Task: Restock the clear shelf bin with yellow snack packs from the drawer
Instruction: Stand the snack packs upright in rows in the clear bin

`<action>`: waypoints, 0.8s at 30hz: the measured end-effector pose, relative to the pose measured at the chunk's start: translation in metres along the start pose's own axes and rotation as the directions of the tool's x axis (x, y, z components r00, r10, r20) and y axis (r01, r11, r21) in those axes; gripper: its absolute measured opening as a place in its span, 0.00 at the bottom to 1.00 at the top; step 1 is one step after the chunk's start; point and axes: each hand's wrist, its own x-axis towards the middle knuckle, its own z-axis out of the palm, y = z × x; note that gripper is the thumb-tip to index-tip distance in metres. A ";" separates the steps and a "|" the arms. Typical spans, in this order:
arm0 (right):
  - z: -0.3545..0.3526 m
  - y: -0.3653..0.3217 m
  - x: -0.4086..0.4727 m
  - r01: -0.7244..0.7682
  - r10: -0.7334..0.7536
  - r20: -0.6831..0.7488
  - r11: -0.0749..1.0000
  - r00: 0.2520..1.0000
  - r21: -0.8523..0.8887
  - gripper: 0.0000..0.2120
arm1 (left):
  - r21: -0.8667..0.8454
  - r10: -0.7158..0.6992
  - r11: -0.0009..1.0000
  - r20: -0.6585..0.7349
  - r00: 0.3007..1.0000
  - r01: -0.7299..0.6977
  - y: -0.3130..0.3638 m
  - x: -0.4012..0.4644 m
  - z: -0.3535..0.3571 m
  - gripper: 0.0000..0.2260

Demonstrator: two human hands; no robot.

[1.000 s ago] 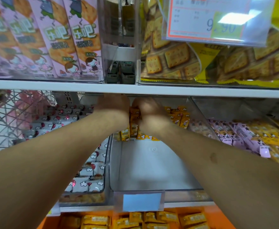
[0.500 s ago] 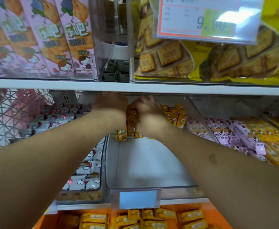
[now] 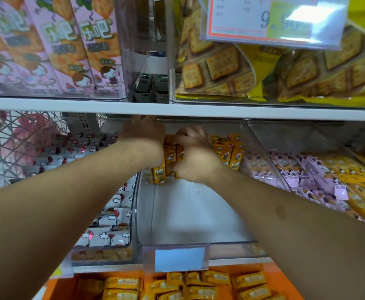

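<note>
Head view looked into a shop shelf unit. On the lower shelf the clear shelf bin (image 3: 190, 241) stood mostly bare-floored, with yellow snack packs (image 3: 231, 152) upright at its back. The left hand (image 3: 143, 140) and right hand (image 3: 195, 154) both curled around a small bundle of those packs there. A bin of white packs (image 3: 110, 221) sat left, pink packs (image 3: 294, 174) right. Below, the orange drawer (image 3: 270, 271) held more yellow packs. Above the white shelf edge (image 3: 69, 103) hung a price tag (image 3: 272, 20).
</note>
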 end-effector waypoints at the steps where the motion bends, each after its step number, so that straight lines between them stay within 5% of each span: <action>1: -0.001 0.000 0.000 -0.003 0.003 0.015 1.000 1.000 0.002 0.29 | -0.007 -0.002 1.000 0.003 1.000 0.002 0.000 0.000 0.000 0.19; 7: -0.005 0.001 0.001 -0.022 0.024 0.065 0.999 0.998 -0.030 0.31 | -0.004 -0.004 1.000 -0.006 1.000 0.004 -0.002 0.003 0.002 0.22; 14: -0.003 -0.004 -0.002 0.003 0.000 0.026 0.994 1.000 -0.109 0.34 | -0.039 -0.013 0.999 -0.119 0.993 0.008 -0.003 0.010 0.012 0.13; 24: -0.006 -0.004 -0.005 -0.005 0.016 0.065 0.987 0.998 -0.162 0.38 | -0.006 0.001 1.000 -0.069 0.998 -0.002 -0.003 0.005 0.006 0.16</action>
